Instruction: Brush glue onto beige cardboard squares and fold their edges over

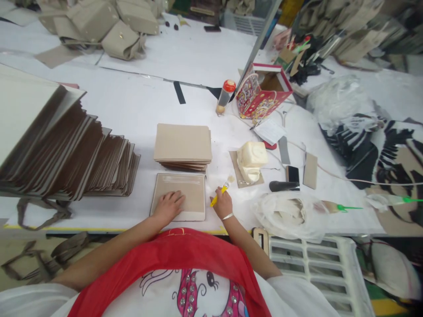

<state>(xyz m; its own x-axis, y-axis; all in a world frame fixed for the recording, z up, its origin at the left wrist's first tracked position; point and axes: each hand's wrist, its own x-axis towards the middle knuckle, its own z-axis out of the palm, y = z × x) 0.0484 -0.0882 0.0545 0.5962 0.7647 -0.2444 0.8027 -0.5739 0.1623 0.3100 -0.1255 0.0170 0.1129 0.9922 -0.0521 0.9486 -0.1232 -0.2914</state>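
Note:
My left hand (169,207) lies flat on a beige panel (191,202), fingers stretched out over its left part. A wet-looking, shiny streak runs along the panel's far edge. In my right hand (224,205), just right of the panel, is a small brush with a yellow handle (215,201); its bristles point away from me, above the white table. Directly beyond the panel stands a stack of beige panels (183,143). A cream-coloured plastic container (253,159), its side cut open, sits on a smeared piece of board to the right of the brush.
A large fanned stack of brown-edged sheets (69,145) fills the left. Behind are a red-capped bottle (226,97) and a red patterned paper bag (264,94). At right lie a phone (292,174), a black object (284,186) and a clear plastic bag (287,215).

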